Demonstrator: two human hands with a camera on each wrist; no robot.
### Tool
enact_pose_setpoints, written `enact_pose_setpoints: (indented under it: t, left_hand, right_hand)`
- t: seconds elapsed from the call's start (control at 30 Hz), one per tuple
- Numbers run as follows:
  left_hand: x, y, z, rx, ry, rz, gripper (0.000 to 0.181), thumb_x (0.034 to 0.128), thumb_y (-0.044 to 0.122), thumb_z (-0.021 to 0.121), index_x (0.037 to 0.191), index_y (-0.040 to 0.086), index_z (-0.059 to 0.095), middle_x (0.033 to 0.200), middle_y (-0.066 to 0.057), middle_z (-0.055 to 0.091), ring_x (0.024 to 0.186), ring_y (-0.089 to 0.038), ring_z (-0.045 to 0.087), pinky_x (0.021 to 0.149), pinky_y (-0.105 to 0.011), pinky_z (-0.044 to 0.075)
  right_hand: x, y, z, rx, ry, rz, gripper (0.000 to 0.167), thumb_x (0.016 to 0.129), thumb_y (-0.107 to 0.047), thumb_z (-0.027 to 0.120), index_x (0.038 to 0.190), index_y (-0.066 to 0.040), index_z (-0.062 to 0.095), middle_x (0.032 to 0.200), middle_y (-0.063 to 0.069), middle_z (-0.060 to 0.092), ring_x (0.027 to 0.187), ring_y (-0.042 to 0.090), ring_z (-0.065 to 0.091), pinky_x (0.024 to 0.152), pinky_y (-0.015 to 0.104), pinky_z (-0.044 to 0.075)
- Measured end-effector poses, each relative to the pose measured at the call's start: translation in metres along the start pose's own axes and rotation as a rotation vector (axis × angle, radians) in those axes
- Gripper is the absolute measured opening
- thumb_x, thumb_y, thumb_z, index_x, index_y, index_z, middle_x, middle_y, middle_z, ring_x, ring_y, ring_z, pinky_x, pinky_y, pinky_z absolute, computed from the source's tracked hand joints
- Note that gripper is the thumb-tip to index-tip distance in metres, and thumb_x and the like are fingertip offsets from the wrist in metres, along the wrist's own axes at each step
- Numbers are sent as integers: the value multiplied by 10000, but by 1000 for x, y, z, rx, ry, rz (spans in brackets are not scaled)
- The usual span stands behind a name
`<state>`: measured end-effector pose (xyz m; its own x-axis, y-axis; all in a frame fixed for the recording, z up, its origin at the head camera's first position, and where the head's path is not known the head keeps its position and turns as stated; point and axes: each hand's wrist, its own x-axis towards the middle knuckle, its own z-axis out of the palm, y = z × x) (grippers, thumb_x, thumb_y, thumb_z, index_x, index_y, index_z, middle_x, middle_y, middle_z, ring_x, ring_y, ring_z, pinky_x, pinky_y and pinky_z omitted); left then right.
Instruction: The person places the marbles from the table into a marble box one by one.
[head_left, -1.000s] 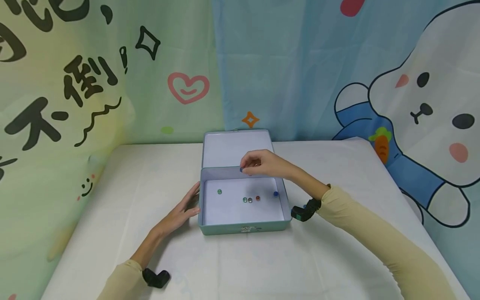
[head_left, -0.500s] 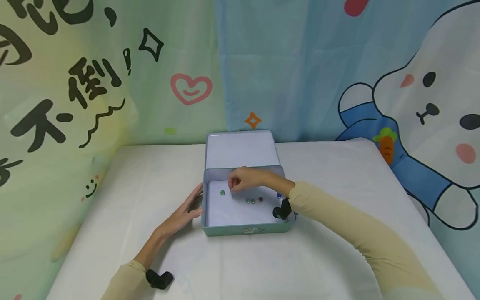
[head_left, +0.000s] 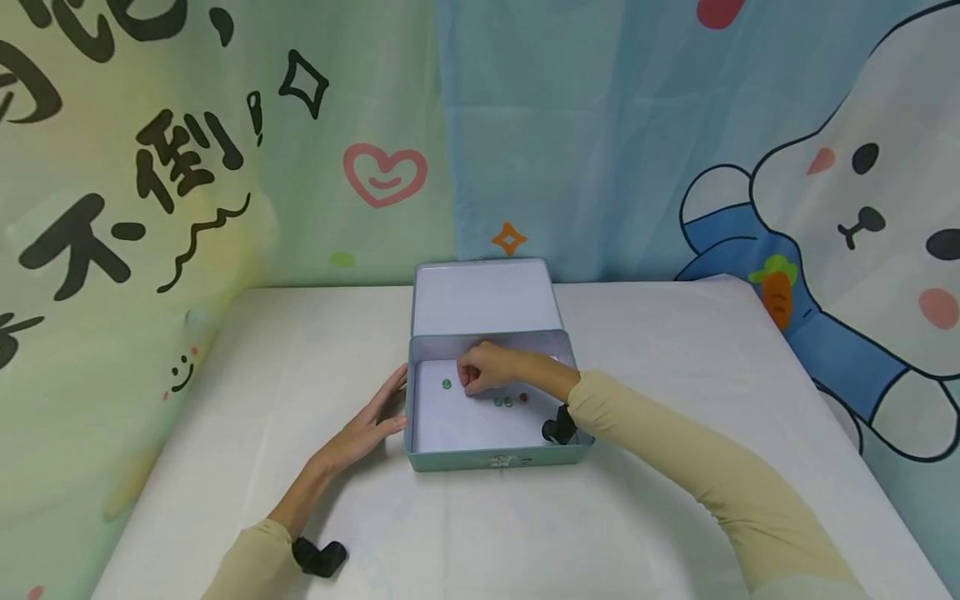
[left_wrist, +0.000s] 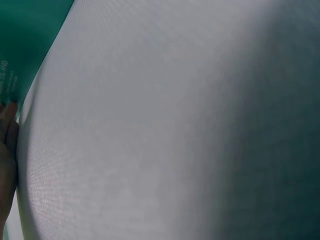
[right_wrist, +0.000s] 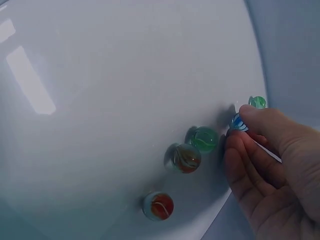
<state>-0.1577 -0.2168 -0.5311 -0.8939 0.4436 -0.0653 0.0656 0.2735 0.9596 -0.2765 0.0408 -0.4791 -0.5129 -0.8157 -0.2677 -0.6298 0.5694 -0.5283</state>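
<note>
Right hand (head_left: 486, 367): reaches down inside the tin box (head_left: 461, 462), thumb and fingertips pinching a small marble.
Blue-and-white marble (right_wrist: 240, 122): held in that pinch, close above or on the box floor; which of the two I cannot tell.
Left hand (head_left: 367, 422): fingers extended, thumb set apart from them, resting against the outside of the box's left wall.
Lone green marble (right_wrist: 257, 102): on the box floor, left of the right hand in the head view and partly behind its thumb in the right wrist view.
Middle pair: a second green marble (right_wrist: 204, 139) and a brown-swirled marble (right_wrist: 186, 159), side by side.
Red-orange marble (right_wrist: 158, 206): near that pair, to its right in the head view.
Lid (head_left: 483, 297): raised at the box's far side, pale inner face showing.
Counter (head_left: 322, 333): spread with white cloth, the box upon it.
Sleeves: cream, a black camera (head_left: 319, 557) at the left wrist, another (head_left: 560, 427) at the right.
</note>
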Motion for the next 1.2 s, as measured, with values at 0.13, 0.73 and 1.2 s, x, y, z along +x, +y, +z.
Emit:
enact_pose_setpoints:
  t: [0.13,0.73,1.2]
  left_hand:
    - [1,0,0,7,1,6,732,982,244,503,1560,358,68,1655,-45,80,1503,-391,129,1136,-699,139]
    - [1,-1,0,4,-10,35,728,985,238,502,1553,386,71,1655,-38,74,1496,-399,150,1136,-697,145]
    - [0,0,-1,1,-8,25,728,987,227,505,1553,383,75,1653,-39,87,1500,-388,144,1141,-692,133]
  right_hand:
    - [-1,-1,-1,1,-1,0,68,871,-87,690,840,-61,635,757,5,622,676,34,487,631,125,397]
    - [-81,-22,-57,150,120,-20,111,926,-267,656,937,-156,665,850,-46,669,787,83,577,739,216,516]
    - [-224,23,8,137,562,155,68,880,-123,697,915,-173,667,849,-97,659,758,-14,554,711,181,532]
